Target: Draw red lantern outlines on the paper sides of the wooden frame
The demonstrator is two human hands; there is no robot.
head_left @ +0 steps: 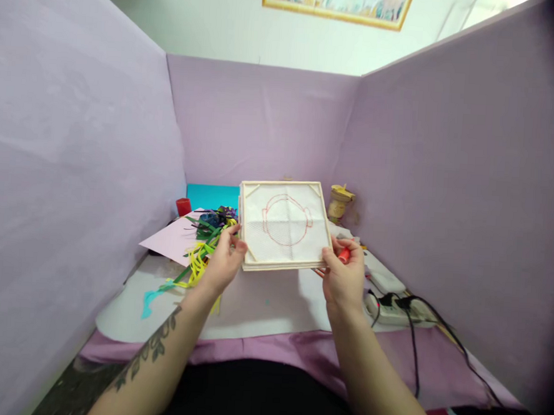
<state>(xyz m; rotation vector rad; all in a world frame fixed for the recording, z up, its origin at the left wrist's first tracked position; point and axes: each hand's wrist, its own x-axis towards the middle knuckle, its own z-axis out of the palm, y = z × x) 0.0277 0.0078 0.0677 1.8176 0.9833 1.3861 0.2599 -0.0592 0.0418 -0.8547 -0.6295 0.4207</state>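
Observation:
A wooden frame [280, 267] with white mesh cloth [275, 232] stretched over it is held up above the table, tilted toward me. On the cloth is a red line drawing, a round shape with a small tab at each side. My left hand [224, 260] is closed at the frame's lower left corner. My right hand [345, 277] pinches the lower right corner, thumb in front. Also in its fingers is a small red cylinder [344, 255], perhaps a marker, partly hidden by the hand. The frame's edge looks layered.
Green, yellow and dark paper strips [201, 253] lie at left beside a pink sheet [169, 235], a red cylinder [183, 207] and a blue sheet [212, 196]. A yellowish container [339, 205] stands back right. A power strip [393, 310] with black cables lies right. Lilac panels [263, 119] enclose the table.

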